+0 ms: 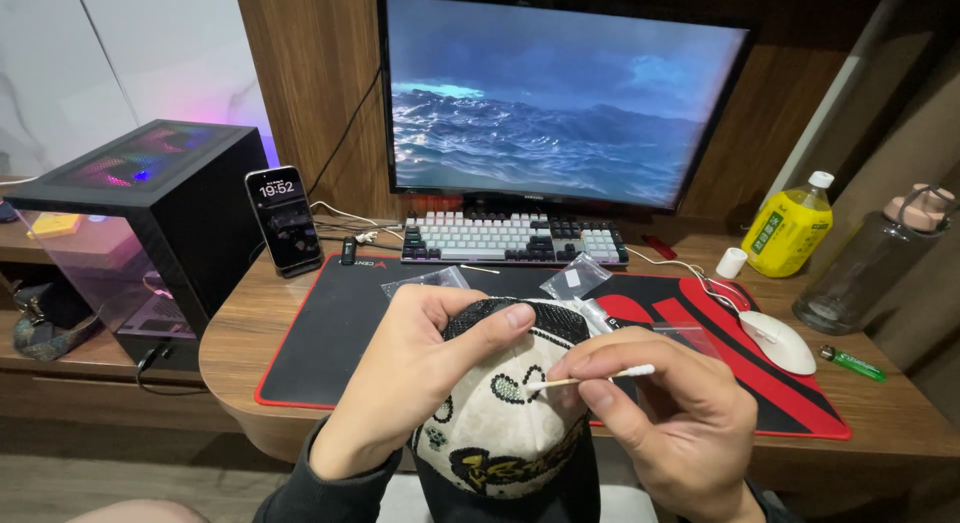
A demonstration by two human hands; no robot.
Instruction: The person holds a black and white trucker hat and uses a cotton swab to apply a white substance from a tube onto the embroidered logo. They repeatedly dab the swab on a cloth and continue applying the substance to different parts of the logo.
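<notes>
Wood panelling backs a rounded wooden desk (240, 328), and a monitor (560, 93) showing dark waves stands against it with a grey and white keyboard (515, 240) just below. Most of the desktop is covered by a black and red mat (330, 323), whose near edge runs close to the desk's front rim. Near the person's lap, in front of that rim, the left hand (415, 373) grips a cream and black cap (505, 408) from the side, thumb pressed across its top. The right hand (670, 413) is closed narrowly around a cotton swab (590, 378), pinched between thumb and forefinger, and the swab's thin end touches the cap's pale front panel. Both hands sit close together with little gap between them.

Behind the cap, small clear plastic bags (575, 278) lie on the mat, one partly hidden by the cap. To the right a white mouse (780, 341) rests near the mat's corner, its cable trailing back, and a green lighter (852, 363) lies on bare wood beside it. A yellow bottle (790, 228) and a clear bottle (865, 268) stand at the far right edge. At left, a phone (285, 221) leans against a black computer case (150, 213) glowing pink and blue, which stands on a lower shelf beside the desk.
</notes>
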